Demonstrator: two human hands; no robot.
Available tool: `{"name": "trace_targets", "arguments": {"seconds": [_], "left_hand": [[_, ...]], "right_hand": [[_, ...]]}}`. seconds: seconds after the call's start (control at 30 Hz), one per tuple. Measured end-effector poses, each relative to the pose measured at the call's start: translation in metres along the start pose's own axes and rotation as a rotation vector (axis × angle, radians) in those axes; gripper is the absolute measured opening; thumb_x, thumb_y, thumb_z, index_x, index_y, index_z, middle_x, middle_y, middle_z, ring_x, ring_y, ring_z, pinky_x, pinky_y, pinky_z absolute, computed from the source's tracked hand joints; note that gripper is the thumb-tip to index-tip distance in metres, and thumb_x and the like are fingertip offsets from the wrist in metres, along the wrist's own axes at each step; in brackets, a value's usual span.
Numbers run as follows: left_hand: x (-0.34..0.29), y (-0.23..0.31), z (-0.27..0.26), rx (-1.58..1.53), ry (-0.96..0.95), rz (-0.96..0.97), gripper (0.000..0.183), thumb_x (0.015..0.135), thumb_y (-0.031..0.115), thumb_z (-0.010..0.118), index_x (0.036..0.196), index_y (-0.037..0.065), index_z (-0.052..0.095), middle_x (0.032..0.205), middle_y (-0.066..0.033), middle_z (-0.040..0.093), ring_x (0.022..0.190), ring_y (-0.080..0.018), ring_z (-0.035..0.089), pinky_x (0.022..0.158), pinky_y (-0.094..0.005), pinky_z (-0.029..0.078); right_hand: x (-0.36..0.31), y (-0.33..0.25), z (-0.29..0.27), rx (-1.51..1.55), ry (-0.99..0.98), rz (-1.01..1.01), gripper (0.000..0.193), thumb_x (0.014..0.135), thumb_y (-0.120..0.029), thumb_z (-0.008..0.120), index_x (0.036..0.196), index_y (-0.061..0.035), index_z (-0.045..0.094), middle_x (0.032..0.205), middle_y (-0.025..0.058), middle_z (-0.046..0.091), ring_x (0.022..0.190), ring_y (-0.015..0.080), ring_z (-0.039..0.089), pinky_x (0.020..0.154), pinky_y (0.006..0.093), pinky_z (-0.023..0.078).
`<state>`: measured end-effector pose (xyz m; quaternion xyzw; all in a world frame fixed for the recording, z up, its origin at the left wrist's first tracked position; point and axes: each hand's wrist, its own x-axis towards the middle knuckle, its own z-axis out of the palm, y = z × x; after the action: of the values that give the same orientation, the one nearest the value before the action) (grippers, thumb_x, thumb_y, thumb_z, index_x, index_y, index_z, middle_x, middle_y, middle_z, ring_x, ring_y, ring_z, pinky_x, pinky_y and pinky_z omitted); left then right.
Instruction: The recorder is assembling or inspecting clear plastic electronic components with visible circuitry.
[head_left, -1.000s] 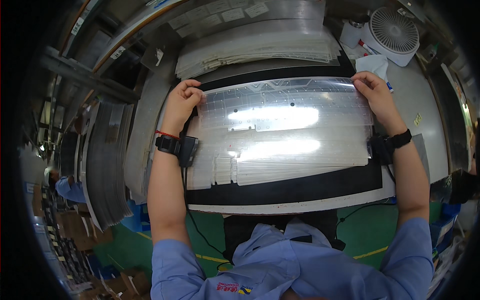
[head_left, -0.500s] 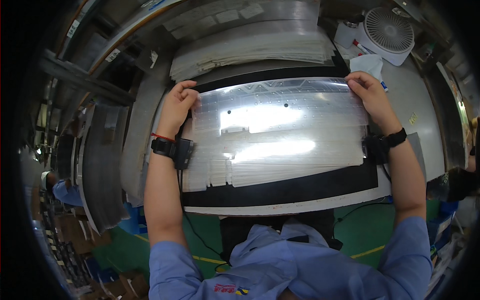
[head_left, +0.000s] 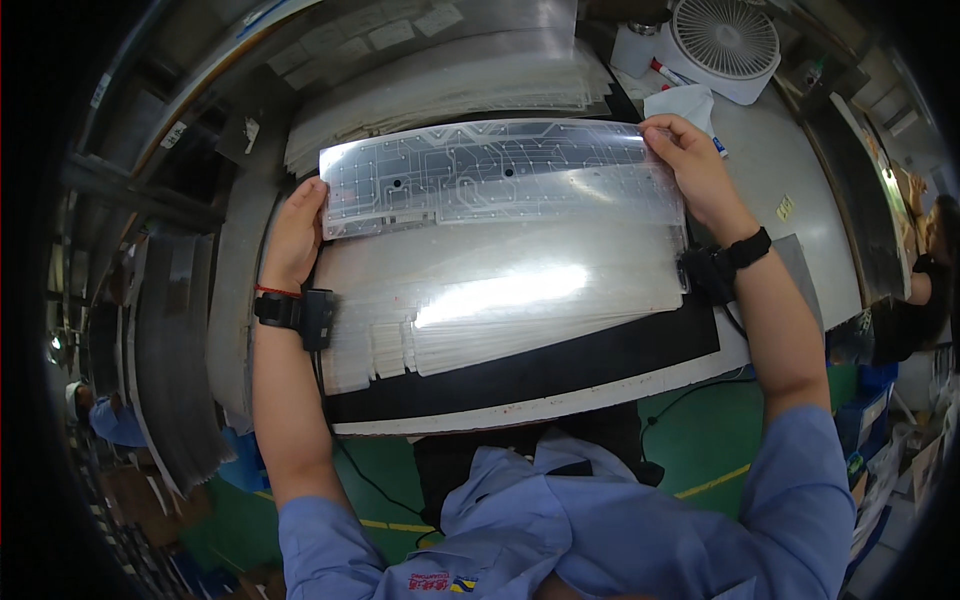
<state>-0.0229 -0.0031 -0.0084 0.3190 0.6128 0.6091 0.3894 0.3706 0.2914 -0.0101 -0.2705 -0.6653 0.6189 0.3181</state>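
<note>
A clear plastic film sheet (head_left: 450, 195) printed with pale circuit lines and two black dots is stretched between my hands, tilted above a fanned stack of similar sheets (head_left: 520, 345). My left hand (head_left: 296, 235) grips its left edge, with the thumb along the side and the other fingers mostly hidden. At the upper right corner, my right hand (head_left: 695, 175) pinches the film between thumb and fingers. The stack lies on a black mat (head_left: 560, 372) and reflects a bright band of light.
Behind the mat lies another pile of clear sheets (head_left: 450, 95). A white fan (head_left: 725, 40), a red-capped marker (head_left: 665, 72) and a white cloth (head_left: 680, 103) sit at the back right. Stacked dark sheets (head_left: 175, 350) stand left, and a person (head_left: 925, 250) is at the far right.
The film has been raised and tilted, so its circuit lines show more clearly apart from the stack. My left hand has slid lower along its left edge. The whole view has shifted slightly.
</note>
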Motion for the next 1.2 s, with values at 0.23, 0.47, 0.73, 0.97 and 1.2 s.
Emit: {"name": "trace_targets", "arguments": {"seconds": [0.23,0.47,0.73,0.97,1.2], "left_hand": [[-0.002,0.006,-0.01,0.02,0.041,0.068,0.028,0.101,0.028,0.048,0.117,0.005,0.056,0.097,-0.0037,0.064,0.062,-0.0014,0.049,0.051,-0.015,0.036],[0.003,0.005,-0.017,-0.267,0.317,0.21,0.042,0.101,0.023,0.047,0.136,-0.001,0.043,0.115,-0.0131,0.062,0.1,-0.0179,0.063,0.083,-0.0224,0.054],[-0.003,0.01,-0.013,0.0,0.253,0.082,0.037,0.1,0.021,0.049,0.13,0.0,0.049,0.123,-0.0116,0.06,0.107,-0.0164,0.059,0.088,-0.0265,0.049],[-0.009,0.016,0.026,0.494,-0.002,0.21,0.032,0.098,0.019,0.053,0.124,0.002,0.057,0.124,-0.0083,0.061,0.11,-0.0158,0.057,0.095,-0.0289,0.045],[-0.016,0.021,0.053,0.829,-0.136,0.154,0.032,0.089,0.016,0.063,0.117,0.001,0.063,0.108,-0.0088,0.065,0.095,-0.0155,0.06,0.088,-0.0276,0.047]], "right_hand": [[-0.003,-0.005,0.003,-0.029,0.027,0.024,0.038,0.095,-0.022,0.061,0.127,-0.0026,0.054,0.088,0.0003,0.063,0.076,0.0056,0.053,0.069,0.019,0.044],[-0.014,-0.017,0.003,-0.228,-0.125,0.009,0.056,0.089,-0.015,0.067,0.137,0.0026,0.044,0.086,0.0019,0.062,0.077,0.0075,0.056,0.072,0.0206,0.046],[-0.012,-0.02,0.003,-0.469,-0.262,0.015,0.023,0.089,-0.009,0.063,0.111,-0.001,0.067,0.088,0.0005,0.065,0.08,0.007,0.056,0.074,0.0224,0.047],[-0.013,-0.018,0.006,-0.544,-0.225,-0.069,0.017,0.09,-0.01,0.063,0.103,-0.0017,0.069,0.09,0.0013,0.065,0.081,0.0081,0.057,0.075,0.0234,0.046],[-0.007,-0.013,0.004,-0.467,-0.206,-0.277,0.019,0.089,-0.007,0.063,0.106,-0.0029,0.069,0.091,-0.0006,0.06,0.083,0.0084,0.054,0.076,0.0235,0.044]]}}
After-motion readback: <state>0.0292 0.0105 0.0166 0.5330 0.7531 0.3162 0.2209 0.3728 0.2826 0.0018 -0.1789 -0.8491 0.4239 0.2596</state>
